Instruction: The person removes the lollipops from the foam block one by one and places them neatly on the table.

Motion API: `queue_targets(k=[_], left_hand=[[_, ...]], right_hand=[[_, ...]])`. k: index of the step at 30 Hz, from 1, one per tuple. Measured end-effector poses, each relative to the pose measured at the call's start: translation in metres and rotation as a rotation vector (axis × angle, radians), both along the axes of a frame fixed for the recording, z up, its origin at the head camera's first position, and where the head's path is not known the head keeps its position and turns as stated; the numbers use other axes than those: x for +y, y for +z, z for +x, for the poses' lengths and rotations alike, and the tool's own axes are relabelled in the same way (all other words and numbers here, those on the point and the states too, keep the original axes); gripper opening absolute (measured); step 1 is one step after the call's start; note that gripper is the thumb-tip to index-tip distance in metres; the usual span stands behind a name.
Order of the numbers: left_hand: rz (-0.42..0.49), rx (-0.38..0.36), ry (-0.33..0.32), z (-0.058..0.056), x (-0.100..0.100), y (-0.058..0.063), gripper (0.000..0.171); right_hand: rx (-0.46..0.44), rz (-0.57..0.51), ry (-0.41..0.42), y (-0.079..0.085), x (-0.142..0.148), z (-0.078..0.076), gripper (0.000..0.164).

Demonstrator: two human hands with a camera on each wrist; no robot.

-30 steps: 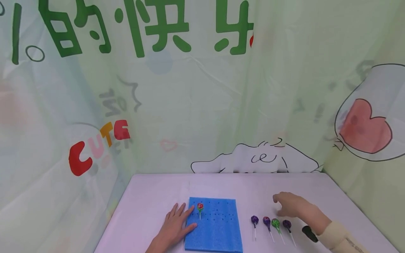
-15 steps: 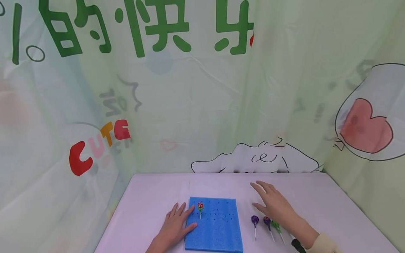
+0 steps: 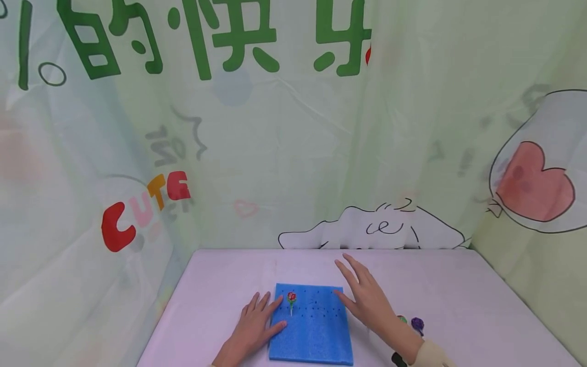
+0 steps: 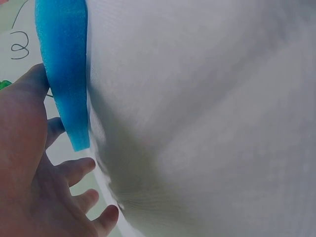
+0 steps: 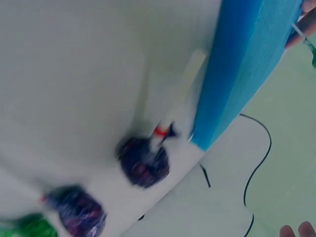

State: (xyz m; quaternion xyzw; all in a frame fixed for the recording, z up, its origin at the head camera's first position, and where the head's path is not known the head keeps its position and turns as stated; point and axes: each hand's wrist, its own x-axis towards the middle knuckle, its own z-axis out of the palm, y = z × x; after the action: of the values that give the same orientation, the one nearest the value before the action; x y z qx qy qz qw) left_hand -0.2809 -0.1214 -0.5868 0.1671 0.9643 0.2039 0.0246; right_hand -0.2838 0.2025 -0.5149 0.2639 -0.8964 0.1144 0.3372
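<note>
A blue foam board [image 3: 312,336] with rows of small holes lies on the table. One red and green lollipop [image 3: 291,297] stands upright in its upper left part. My left hand [image 3: 249,329] rests at the board's left edge, fingers spread, thumb and index finger on the top face. With fingers extended and holding nothing, my right hand [image 3: 369,300] hovers by the board's upper right edge. Below it, the right wrist view shows two purple lollipops [image 5: 144,163] and a green lollipop [image 5: 37,226] lying on the table; the nearer purple one's stick points toward the board.
Another purple lollipop [image 3: 417,324] lies right of my right forearm, which hides part of the row. A black band or object [image 3: 398,359] shows at the right sleeve. Printed curtains [image 3: 275,153] hang behind and beside the pale table [image 3: 220,285].
My right hand has moved left from above the lollipops to the board's right edge, its fingers spreading from a bent pose. The left hand stays on the board.
</note>
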Motion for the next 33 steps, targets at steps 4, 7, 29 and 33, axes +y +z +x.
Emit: queue_targets(k=[4,7,29,33], left_hand=[[0.002,0.003,0.001,0.002,0.000,0.004,0.077],[0.003,0.001,0.001,0.004,0.001,0.006,0.076],[0.003,0.026,-0.008,0.005,0.000,0.011,0.075],[-0.004,0.029,-0.010,0.003,0.000,0.008,0.075]], right_hand=[[-0.034,-0.030,0.002,-0.002,-0.019,0.000,0.077],[-0.066,-0.057,0.002,-0.006,-0.031,-0.001,0.089],[-0.106,0.089,0.172,-0.009,-0.087,-0.003,0.048],[-0.134,0.131,0.174,-0.010,-0.091,-0.003,0.041]])
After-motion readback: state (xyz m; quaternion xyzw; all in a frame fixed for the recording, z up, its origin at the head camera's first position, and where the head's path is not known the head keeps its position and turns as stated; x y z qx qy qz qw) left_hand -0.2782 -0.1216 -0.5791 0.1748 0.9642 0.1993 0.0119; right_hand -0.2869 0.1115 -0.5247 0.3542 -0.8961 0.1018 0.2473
